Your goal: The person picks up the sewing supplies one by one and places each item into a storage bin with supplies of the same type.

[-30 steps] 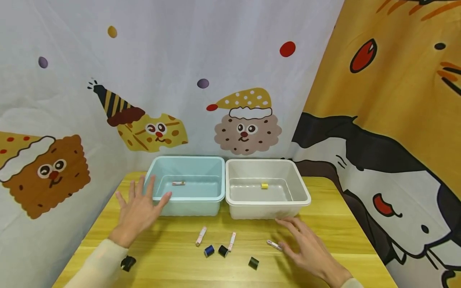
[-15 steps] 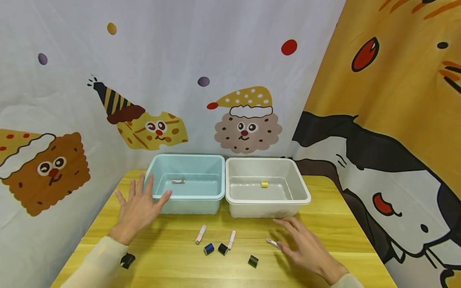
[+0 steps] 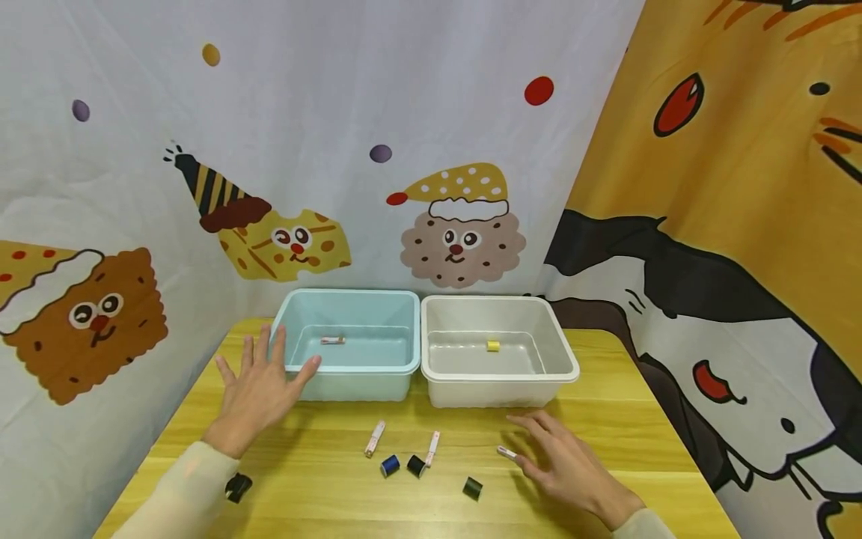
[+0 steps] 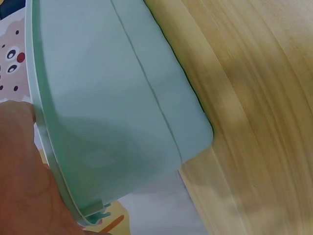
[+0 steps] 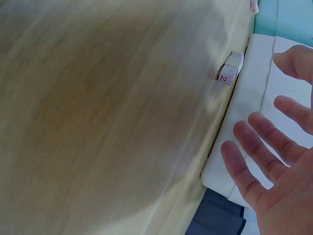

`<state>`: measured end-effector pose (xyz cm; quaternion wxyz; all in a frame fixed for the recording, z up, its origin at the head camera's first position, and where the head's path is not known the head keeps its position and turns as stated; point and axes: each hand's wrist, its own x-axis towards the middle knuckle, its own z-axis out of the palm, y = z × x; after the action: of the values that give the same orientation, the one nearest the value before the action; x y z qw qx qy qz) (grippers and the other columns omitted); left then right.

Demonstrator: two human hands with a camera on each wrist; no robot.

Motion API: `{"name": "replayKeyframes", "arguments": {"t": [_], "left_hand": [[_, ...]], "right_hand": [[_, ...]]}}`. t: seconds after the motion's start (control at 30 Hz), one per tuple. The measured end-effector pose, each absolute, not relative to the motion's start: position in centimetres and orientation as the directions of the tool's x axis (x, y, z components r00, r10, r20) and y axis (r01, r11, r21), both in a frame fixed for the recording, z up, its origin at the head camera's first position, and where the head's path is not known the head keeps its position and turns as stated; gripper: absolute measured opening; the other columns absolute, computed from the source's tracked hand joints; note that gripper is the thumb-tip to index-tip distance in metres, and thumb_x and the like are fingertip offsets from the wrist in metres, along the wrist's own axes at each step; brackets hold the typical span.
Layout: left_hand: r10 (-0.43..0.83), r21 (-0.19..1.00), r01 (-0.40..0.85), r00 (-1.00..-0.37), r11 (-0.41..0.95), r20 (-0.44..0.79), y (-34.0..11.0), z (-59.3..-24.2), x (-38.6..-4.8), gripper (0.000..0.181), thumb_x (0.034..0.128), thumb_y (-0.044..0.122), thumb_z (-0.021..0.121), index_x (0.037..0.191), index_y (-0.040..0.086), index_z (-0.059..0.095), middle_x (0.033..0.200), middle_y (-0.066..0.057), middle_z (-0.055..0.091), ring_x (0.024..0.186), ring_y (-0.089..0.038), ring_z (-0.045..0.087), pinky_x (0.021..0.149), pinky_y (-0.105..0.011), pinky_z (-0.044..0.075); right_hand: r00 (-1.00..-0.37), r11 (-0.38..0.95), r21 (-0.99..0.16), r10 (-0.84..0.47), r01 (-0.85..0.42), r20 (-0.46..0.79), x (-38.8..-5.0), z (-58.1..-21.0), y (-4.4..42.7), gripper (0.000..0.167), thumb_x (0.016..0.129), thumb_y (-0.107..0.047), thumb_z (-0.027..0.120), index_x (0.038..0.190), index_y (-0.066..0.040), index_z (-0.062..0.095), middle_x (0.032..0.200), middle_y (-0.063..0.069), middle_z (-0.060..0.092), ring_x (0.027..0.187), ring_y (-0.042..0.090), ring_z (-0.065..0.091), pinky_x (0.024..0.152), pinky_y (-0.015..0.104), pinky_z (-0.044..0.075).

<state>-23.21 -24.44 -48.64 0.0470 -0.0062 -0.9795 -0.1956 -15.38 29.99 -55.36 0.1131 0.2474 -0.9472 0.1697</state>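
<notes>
- I see a yellow wood-grain tabletop [image 3: 337, 509] carrying a rectangular light-blue plastic bin [image 3: 357, 387] beside an off-white plastic bin [image 3: 498, 393].
- The spread, empty left hand [image 3: 259, 400] is at the light-blue plastic bin, perhaps steadying it.
- The relaxed, empty right hand [image 3: 562, 460] partly blocks my head view of a folded white tape strip [image 3: 506, 452] before the off-white plastic bin.
- A dark-green cylindrical spool [image 3: 473, 488] lies nearby.

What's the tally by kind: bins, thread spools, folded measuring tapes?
Bins: 2 (blue bin, white bin)
Spools: 4 (yellow spool, blue spool, black spool, green spool)
Tapes: 4 (left tape, middle tape, right tape, tape inside the blue bin)
Total: 10
Black item by left sleeve: kind unclear, not counted.
</notes>
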Motion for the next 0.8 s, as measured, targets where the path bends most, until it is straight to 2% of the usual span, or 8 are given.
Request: {"name": "replayKeyframes", "arguments": {"t": [0.17, 0.4, 0.6, 0.8], "left_hand": [[-0.004, 0.386, 0.030, -0.996, 0.922, 0.088, -24.7, -48.5, -23.1, 0.116, 0.1131, 0.087, 0.037, 0.187, 0.001, 0.011, 0.193, -0.035, -0.002, 0.175, -0.071, 0.001, 0.124, -0.100, -0.015], [-0.005, 0.387, 0.026, -0.997, 0.922, 0.080, -24.7, -48.4, -23.0, 0.117, 0.1128, 0.088, 0.037, 0.187, 0.001, 0.010, 0.193, -0.034, -0.002, 0.176, -0.070, 0.000, 0.124, -0.100, -0.013], [-0.003, 0.390, 0.026, -0.997, 0.921, 0.074, -24.5, -48.5, -23.1, 0.119, 0.1126, 0.088, 0.035, 0.186, 0.000, 0.008, 0.194, -0.034, -0.004, 0.176, -0.069, 0.000, 0.125, -0.101, -0.011], [-0.002, 0.384, 0.024, -0.998, 0.923, 0.066, -24.5, -48.4, -23.1, 0.123, 0.1126, 0.089, 0.034, 0.184, -0.006, 0.002, 0.193, -0.034, -0.005, 0.176, -0.069, -0.001, 0.124, -0.101, -0.011]], "right_hand": [[-0.853, 0.809, -0.287, -0.447, -0.514, 0.267, -15.6, -55.7, 29.9, 0.062, 0.100, -0.029, 0.094, 0.157, -0.023, 0.071, 0.142, -0.009, 0.072, 0.113, 0.012, 0.078, 0.086, 0.036, 0.069], [-0.864, 0.802, -0.323, -0.453, -0.503, 0.221, -15.8, -56.1, 29.9, 0.060, 0.101, -0.028, 0.094, 0.156, -0.024, 0.071, 0.138, -0.006, 0.074, 0.101, 0.006, 0.070, 0.075, 0.026, 0.059], [-0.864, 0.786, -0.360, -0.463, -0.502, 0.195, -15.9, -56.4, 29.9, 0.056, 0.102, -0.025, 0.093, 0.154, -0.023, 0.072, 0.132, -0.007, 0.073, 0.094, 0.002, 0.064, 0.071, 0.022, 0.052], [-0.864, 0.783, -0.368, -0.469, -0.502, 0.181, -16.2, -56.6, 29.8, 0.053, 0.103, -0.026, 0.092, 0.153, -0.022, 0.073, 0.129, -0.007, 0.073, 0.093, 0.000, 0.063, 0.070, 0.021, 0.052]]}}
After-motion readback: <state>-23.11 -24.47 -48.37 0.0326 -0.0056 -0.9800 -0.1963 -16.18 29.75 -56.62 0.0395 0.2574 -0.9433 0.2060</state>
